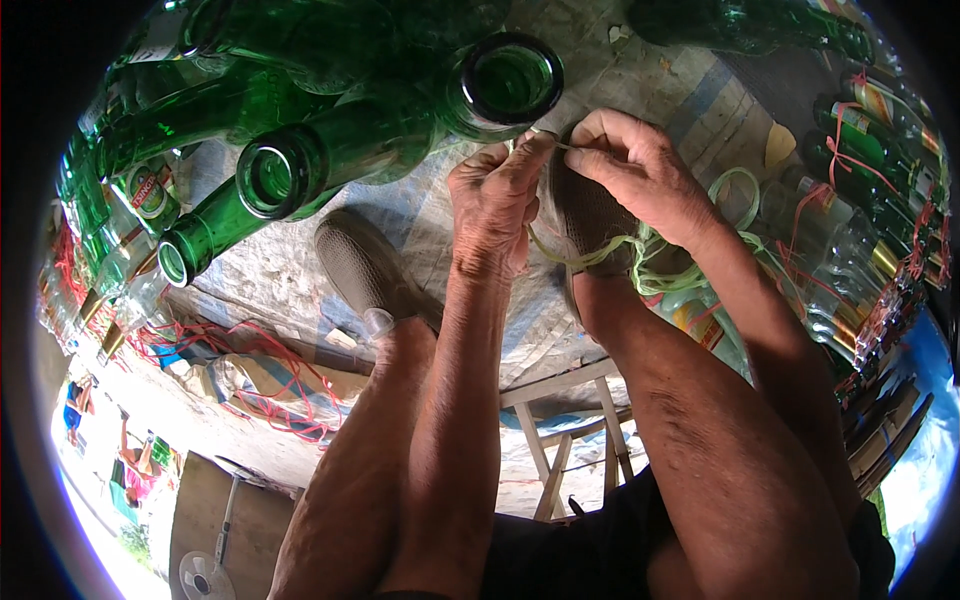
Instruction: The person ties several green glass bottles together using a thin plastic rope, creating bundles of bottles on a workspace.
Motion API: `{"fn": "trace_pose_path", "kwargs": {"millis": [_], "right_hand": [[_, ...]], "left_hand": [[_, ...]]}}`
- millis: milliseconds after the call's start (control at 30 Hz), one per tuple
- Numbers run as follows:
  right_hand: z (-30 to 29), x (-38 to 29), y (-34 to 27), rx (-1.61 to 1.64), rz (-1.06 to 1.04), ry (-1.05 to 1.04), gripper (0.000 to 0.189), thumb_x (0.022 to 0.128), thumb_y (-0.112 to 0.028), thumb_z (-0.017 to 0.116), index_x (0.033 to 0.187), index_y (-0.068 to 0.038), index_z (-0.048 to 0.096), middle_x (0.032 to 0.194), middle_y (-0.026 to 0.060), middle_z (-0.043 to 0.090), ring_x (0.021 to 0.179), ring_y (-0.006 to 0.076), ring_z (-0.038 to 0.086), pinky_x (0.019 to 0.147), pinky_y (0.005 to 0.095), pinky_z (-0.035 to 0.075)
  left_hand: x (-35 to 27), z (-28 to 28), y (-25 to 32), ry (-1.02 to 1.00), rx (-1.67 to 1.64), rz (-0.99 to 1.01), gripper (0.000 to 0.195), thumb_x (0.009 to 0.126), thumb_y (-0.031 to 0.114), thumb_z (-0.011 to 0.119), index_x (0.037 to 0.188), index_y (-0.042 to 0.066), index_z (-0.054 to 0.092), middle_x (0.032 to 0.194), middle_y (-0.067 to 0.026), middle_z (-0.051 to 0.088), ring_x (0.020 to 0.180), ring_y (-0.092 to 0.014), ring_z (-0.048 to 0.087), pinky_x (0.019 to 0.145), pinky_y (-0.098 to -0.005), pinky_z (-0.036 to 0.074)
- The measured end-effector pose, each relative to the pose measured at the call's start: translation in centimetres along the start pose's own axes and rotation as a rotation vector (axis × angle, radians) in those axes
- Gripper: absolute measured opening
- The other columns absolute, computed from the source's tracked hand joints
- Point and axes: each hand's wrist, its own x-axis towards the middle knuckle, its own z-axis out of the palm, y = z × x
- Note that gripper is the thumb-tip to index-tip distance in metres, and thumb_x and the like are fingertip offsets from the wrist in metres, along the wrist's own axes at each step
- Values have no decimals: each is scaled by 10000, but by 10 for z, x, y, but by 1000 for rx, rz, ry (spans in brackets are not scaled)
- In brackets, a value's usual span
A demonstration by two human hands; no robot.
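Observation:
My left hand (495,191) and my right hand (637,169) are close together, above the mesh shoe on my right foot. A thin pale strand (556,142) runs between them, pinched by the fingertips of both. Right in front of my left fingers is the open mouth of a green glass bottle (510,81). More green bottles lie to the left, and one bottle neck (274,180) faces me. Pale green plastic twine (664,281) hangs below my left hand and bunches in a loose tangle under my right forearm.
Bundles of glass bottles (840,262), tied with red string, are stacked at the right. Red plastic string (281,382) lies tangled at the left. A woven sheet (247,277) covers the ground. Below are a wooden stool (555,386) and a fan (202,577). People are in the distance.

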Motion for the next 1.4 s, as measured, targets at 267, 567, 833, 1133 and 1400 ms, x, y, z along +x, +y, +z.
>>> {"fn": "trace_pose_path", "kwargs": {"millis": [267, 567, 833, 1133, 1400], "right_hand": [[-1, -8, -20, 58, 278, -65, 246, 947, -267, 614, 923, -26, 660, 743, 5, 614, 675, 77, 545, 599, 241, 442], [-4, -8, -20, 369, 480, -170, 297, 955, -327, 599, 868, -46, 639, 678, -35, 528, 513, 49, 418, 442, 228, 313], [2, -10, -12, 149, 177, -15, 132, 927, -163, 655, 954, -36, 636, 852, -10, 617, 805, 52, 543, 713, 229, 448], [0, -14, -18, 254, 424, -75, 326, 981, -348, 575, 897, -42, 652, 717, -29, 549, 571, 36, 436, 480, 205, 342], [-1, -16, -20, 372, 496, -102, 291, 967, -331, 597, 921, -48, 643, 720, -32, 547, 572, 27, 423, 477, 196, 318]], "left_hand": [[0, 0, 0, -5, -12, 8, 220, 873, 149, 741, 705, 89, 612, 576, 79, 462, 461, -18, 313, 424, -217, 215], [0, -1, -1, -48, 10, 3, 132, 875, 146, 737, 791, 64, 679, 590, 88, 479, 466, -5, 327, 419, -193, 223], [-1, 0, 1, -20, 40, -17, 108, 877, 112, 740, 818, 69, 660, 587, 108, 430, 465, -2, 294, 421, -204, 199], [-4, 3, 4, -68, 48, -29, 102, 880, 121, 735, 833, 61, 668, 591, 102, 430, 474, -11, 303, 432, -207, 213], [-5, 0, 6, -104, 74, -23, 97, 877, 106, 730, 811, 59, 676, 595, 92, 455, 473, -18, 315, 433, -210, 225]]}}
